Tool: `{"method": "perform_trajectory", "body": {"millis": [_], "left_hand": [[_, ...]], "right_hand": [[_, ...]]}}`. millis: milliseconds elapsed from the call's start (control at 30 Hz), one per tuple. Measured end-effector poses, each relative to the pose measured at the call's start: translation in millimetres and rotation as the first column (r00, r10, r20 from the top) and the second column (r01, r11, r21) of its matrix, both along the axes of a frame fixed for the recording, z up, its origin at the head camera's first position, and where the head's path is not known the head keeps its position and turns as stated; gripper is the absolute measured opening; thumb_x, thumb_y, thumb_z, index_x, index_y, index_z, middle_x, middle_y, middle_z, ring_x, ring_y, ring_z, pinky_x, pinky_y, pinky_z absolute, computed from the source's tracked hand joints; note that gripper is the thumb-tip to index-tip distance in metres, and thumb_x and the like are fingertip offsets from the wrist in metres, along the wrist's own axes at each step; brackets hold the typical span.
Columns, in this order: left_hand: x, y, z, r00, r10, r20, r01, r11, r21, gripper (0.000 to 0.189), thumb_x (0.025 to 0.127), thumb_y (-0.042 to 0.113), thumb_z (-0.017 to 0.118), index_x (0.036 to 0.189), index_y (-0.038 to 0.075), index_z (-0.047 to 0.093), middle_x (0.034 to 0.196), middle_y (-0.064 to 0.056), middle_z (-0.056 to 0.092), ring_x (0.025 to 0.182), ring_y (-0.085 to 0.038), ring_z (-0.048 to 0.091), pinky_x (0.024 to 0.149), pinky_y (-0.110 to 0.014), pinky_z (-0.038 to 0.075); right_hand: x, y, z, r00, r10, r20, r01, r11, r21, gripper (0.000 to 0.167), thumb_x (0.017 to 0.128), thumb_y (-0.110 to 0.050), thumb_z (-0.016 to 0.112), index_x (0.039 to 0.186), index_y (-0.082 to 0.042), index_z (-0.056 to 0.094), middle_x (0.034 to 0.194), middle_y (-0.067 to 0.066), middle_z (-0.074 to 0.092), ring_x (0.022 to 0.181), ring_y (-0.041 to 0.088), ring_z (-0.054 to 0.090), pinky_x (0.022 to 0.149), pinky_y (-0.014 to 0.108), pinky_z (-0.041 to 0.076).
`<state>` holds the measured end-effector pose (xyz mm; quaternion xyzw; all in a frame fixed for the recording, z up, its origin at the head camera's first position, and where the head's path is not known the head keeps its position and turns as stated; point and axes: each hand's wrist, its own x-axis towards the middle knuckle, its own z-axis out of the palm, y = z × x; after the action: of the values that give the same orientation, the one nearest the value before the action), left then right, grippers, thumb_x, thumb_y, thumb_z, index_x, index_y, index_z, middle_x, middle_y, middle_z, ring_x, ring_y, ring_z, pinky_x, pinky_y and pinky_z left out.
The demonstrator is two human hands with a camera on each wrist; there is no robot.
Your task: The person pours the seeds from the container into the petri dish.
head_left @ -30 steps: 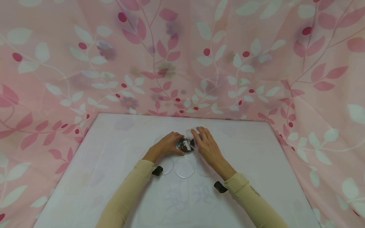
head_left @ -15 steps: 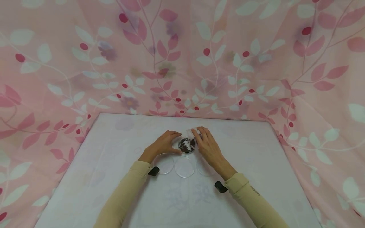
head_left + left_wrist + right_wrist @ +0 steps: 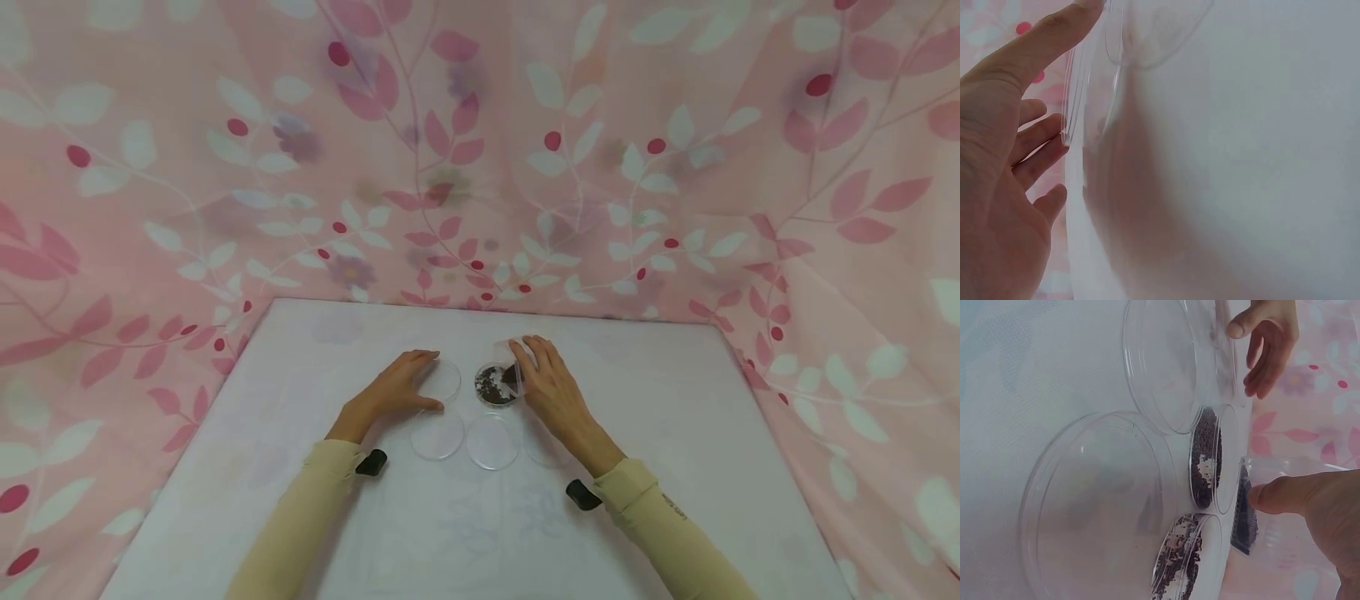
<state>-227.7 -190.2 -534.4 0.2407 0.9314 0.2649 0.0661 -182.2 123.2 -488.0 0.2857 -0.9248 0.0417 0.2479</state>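
My left hand [image 3: 393, 385] spans a clear petri dish [image 3: 447, 381] at the back left, thumb and fingers at opposite sides of its rim. The left wrist view shows the thumb and a fingertip at the edge of this clear plastic. Beside it a petri dish [image 3: 1229, 459] bears dark granular soil [image 3: 490, 385] with white bits. Over that dish's right side, my right hand [image 3: 553, 387] holds a tilted clear plastic container [image 3: 1288, 540]. Dark material [image 3: 1245, 519] lies at the container's edge, near the right thumb.
Another petri dish [image 3: 1209, 562] with soil and white bits is at the right. The front row has clear dishes at left [image 3: 437, 435], middle [image 3: 492, 442] and right [image 3: 546, 450], the last partly hidden. All stand on a white cloth-covered table [image 3: 675, 417] before a pink leaf-patterned curtain [image 3: 480, 167].
My left hand has moved left, from around the middle soil dish to the clear dish at the back left. The right hand and its container stay almost in place. The view shifts slightly.
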Motion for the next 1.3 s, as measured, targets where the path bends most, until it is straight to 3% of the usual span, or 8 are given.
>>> {"method": "perform_trajectory", "body": {"millis": [133, 400, 900, 1133, 1300], "left_hand": [[2.1, -12.0, -3.8, 0.999, 0.044, 0.019, -0.044, 0.999, 0.011, 0.107, 0.067, 0.057, 0.085, 0.152, 0.014, 0.037, 0.153, -0.008, 0.041, 0.143, -0.03, 0.035, 0.117, -0.051, 0.033], [1.6, -27.1, -10.4, 0.998, 0.054, 0.014, -0.055, 0.997, 0.062, 0.102, 0.066, 0.057, 0.085, 0.149, 0.012, 0.043, 0.146, -0.01, 0.048, 0.139, -0.03, 0.041, 0.115, -0.052, 0.035], [-0.8, -18.1, -14.2, 0.999, 0.033, -0.026, -0.03, 0.994, 0.108, 0.089, 0.067, 0.05, 0.087, 0.139, 0.008, 0.055, 0.135, -0.012, 0.058, 0.128, -0.031, 0.051, 0.11, -0.051, 0.04], [-0.3, -14.1, -10.5, 0.999, 0.041, -0.004, -0.041, 0.994, 0.101, 0.087, 0.069, 0.05, 0.086, 0.139, 0.01, 0.054, 0.136, -0.012, 0.057, 0.13, -0.03, 0.049, 0.111, -0.051, 0.039], [-1.9, -11.8, -10.7, 0.999, 0.037, -0.01, -0.036, 0.995, 0.088, 0.087, 0.07, 0.052, 0.084, 0.14, 0.01, 0.054, 0.137, -0.011, 0.056, 0.131, -0.03, 0.048, 0.11, -0.051, 0.039]], "right_hand": [[-0.3, -0.7, -1.3, 1.0, -0.008, 0.029, 0.009, 1.0, -0.027, 0.086, 0.068, -0.001, 0.077, 0.146, -0.003, 0.041, 0.141, 0.021, 0.047, 0.134, 0.035, 0.043, 0.116, 0.04, 0.037], [-1.7, -0.9, -5.3, 0.999, -0.006, 0.052, 0.013, 0.991, -0.133, 0.092, 0.066, -0.009, 0.084, 0.146, -0.001, 0.039, 0.14, 0.02, 0.048, 0.131, 0.034, 0.046, 0.11, 0.04, 0.043], [-4.6, 0.4, -5.3, 1.0, -0.004, 0.025, 0.008, 0.987, -0.16, 0.093, 0.064, -0.014, 0.087, 0.144, 0.001, 0.042, 0.138, 0.021, 0.049, 0.127, 0.035, 0.05, 0.104, 0.043, 0.047], [-13.2, -9.9, -0.1, 0.996, 0.003, 0.093, 0.012, 0.987, -0.163, 0.092, 0.068, -0.011, 0.085, 0.146, -0.001, 0.038, 0.141, 0.02, 0.046, 0.131, 0.034, 0.046, 0.106, 0.043, 0.046], [-20.9, -22.6, 4.3, 0.995, 0.005, 0.096, 0.007, 0.991, -0.132, 0.091, 0.069, -0.013, 0.085, 0.146, -0.003, 0.038, 0.142, 0.019, 0.046, 0.132, 0.033, 0.046, 0.108, 0.041, 0.046]]}}
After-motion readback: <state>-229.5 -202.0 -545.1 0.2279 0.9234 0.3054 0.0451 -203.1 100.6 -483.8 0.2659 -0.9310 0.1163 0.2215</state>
